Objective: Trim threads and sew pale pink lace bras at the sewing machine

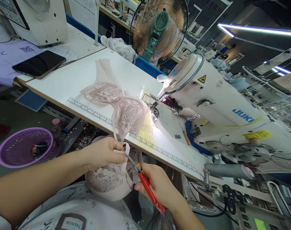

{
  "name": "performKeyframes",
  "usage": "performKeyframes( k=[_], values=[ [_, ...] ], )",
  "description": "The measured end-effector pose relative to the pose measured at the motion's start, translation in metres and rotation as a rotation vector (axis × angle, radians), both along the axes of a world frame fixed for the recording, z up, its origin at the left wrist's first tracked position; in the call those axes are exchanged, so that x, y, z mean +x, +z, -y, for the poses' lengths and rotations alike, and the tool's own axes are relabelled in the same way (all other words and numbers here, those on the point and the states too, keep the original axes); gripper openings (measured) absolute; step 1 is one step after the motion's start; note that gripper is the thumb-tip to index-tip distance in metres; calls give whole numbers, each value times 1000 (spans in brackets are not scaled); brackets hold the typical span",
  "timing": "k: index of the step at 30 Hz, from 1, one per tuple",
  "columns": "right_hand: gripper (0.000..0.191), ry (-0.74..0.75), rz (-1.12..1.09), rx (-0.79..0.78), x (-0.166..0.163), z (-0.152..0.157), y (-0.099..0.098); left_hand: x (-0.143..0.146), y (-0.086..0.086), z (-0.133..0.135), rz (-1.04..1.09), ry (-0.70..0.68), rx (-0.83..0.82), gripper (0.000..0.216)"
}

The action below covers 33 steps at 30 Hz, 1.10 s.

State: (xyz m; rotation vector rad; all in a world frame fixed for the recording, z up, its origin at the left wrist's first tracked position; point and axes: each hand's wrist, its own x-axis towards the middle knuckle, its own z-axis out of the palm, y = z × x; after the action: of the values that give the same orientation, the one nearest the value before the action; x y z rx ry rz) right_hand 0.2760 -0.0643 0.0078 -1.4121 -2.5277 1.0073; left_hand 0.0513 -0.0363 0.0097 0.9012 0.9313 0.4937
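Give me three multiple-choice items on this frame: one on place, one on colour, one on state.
1. Where does the phone lie?
A. on the table's far left end
B. in the purple basket
C. on the sewing machine

2. What colour are the handles of the thread snips?
A. blue
B. red
C. white

3. What is the left hand doing?
A. resting flat on the table
B. pinching the lace garment
C. holding the phone

Answers:
1. A: the dark phone sits on the table, beside papers.
2. B: red handles run through the right hand.
3. B: its fingers grip the lace garment at the snips' tips.
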Motion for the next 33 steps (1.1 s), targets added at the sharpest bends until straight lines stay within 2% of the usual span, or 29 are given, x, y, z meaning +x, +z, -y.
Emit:
performKeyframes(
  k=[5, 9, 12, 17, 20, 23, 26, 30, 33],
  values=[
    [42, -30, 33, -42, -3, 2, 0, -3, -2, -3, 15, -12, -13, 26],
    [41, -39, -32, -4, -6, 4, -4, -6, -5, -4, 8, -13, 10, 25],
    [42, -64, -70, 8, -10, 6, -11, -7, -4, -3, -9, -2, 5, 25],
    [43, -149, -157, -82, -11, 7, -26, -9, -2, -2, -31, 3, 9, 30],
    [40, -191, -242, -56, -9, 6, -24, -13, -3, -1, -66, -8, 103, 31],
    [30, -234, -356, 12, -13, 7, -13, -19, -1, 0, -115, -13, 235, 30],
    [22, -158, -444, 71, -25, 15, -9, -25, 2, 1, -120, 10, 303, 30],
    [12, -80, -284, 179, -43, 27, -22, -33, 1, 6, -123, 103, 359, 31],
    [20, -97, -136, 161, -54, 33, -31, -44, -2, 15, -160, 189, 341, 29]
  ],
)
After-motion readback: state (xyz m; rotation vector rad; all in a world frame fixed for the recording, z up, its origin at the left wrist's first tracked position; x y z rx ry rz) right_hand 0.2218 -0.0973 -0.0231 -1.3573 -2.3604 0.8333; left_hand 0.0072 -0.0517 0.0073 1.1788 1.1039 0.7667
